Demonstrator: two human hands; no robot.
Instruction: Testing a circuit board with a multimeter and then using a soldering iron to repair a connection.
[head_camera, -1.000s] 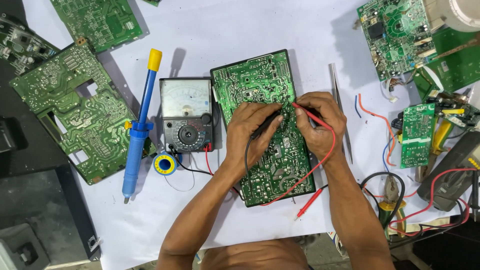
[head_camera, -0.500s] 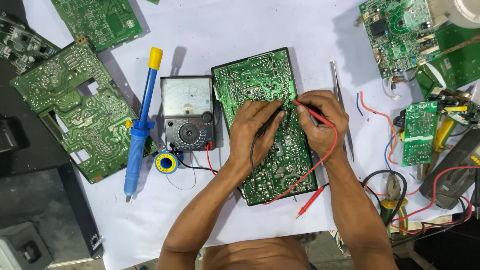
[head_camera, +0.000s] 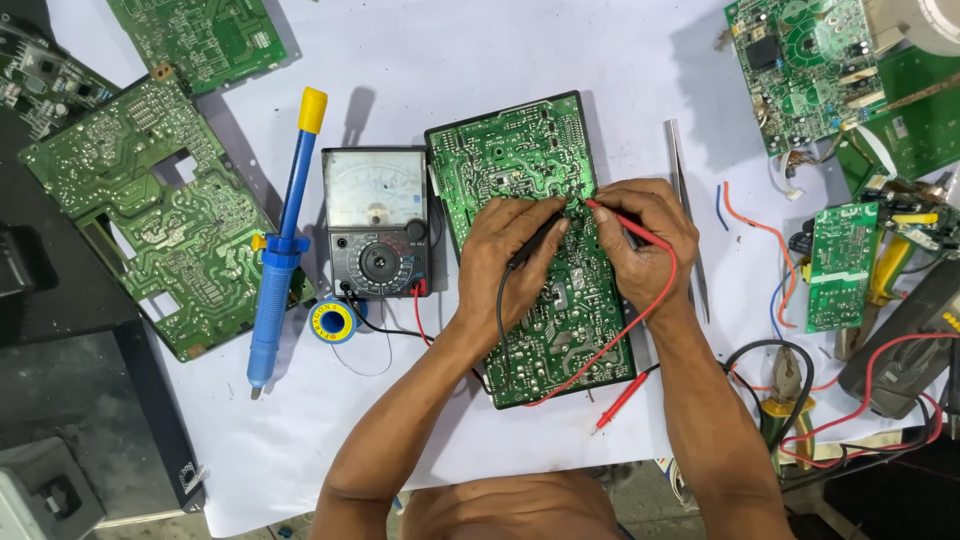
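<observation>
- Centrally, a green circuit board (head_camera: 530, 250) lay solder side up on the white sheet (head_camera: 450, 60), tilted slightly, its near end towards the person and its far end just right of the analogue multimeter (head_camera: 377, 220).
- The left hand (head_camera: 505, 265) rested on the board's middle, fingers curled and pinching a black probe (head_camera: 535, 240) with its tip down on the solder joints.
- The right hand (head_camera: 640, 240) pinched a red probe (head_camera: 625, 222) between thumb and forefinger, its tip meeting the board close to the black one; the exact contact points were too small to tell.
- Judged handling: the board looked light, stiff and flat, but fragile at its joints and prickly with cut leads. It would best be taken by its bare edges, not by the face. The probes were slim and best held pen-fashion near the tip; their trailing leads could snag.
- A second red lead (head_camera: 620, 400) lay loose at the board's near right corner.
- Surface: the white sheet was flat and cluttered. A blue desoldering pump (head_camera: 280, 260) and a solder reel (head_camera: 332, 322) lay left of the meter; tweezers (head_camera: 685, 200) lay just right of the right hand.
- Further boards (head_camera: 150, 220) occupied the far left and far right (head_camera: 800, 60); pliers (head_camera: 790, 385) and tangled wires crowded the near right, leaving little room there.
</observation>
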